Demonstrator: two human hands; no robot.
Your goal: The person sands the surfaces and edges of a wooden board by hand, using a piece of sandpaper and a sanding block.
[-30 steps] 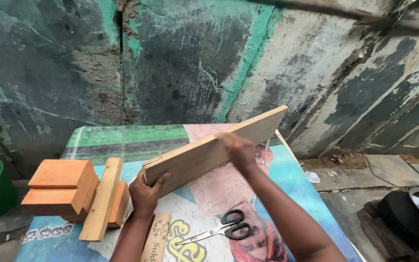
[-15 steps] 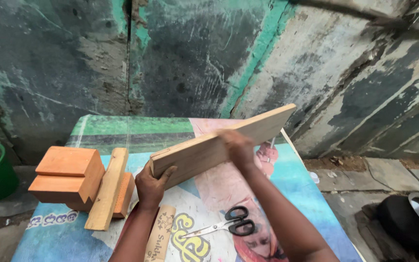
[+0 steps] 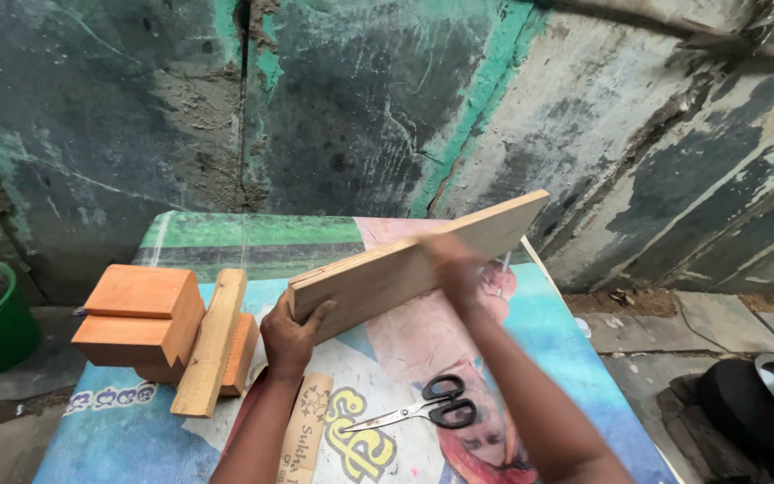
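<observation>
Rough, peeling green-and-grey wall is standing behind a table (image 3: 575, 358) covered with a printed, colourful sheet. The left hand (image 3: 290, 339) is clamping the near end of a wooden plank (image 3: 414, 264), fingers wrapped over its lower edge, holding it tilted above the table. The right hand (image 3: 454, 269) is lying against the plank's face mid-length; it's blurred, so can't tell whether it's gripping or just pressing flat.

To do this well: keep the left grip firm at the end and keep the right hand's pressure even along the face so the plank isn't twisting.

Plank is looking pale, flat, straight-edged, with grain running lengthwise. Orange-brown wooden blocks (image 3: 141, 314) with a lighter strip (image 3: 212, 345) leaning across them are sitting to the left; black-handled scissors (image 3: 427, 410) are lying below, clear of both hands.
</observation>
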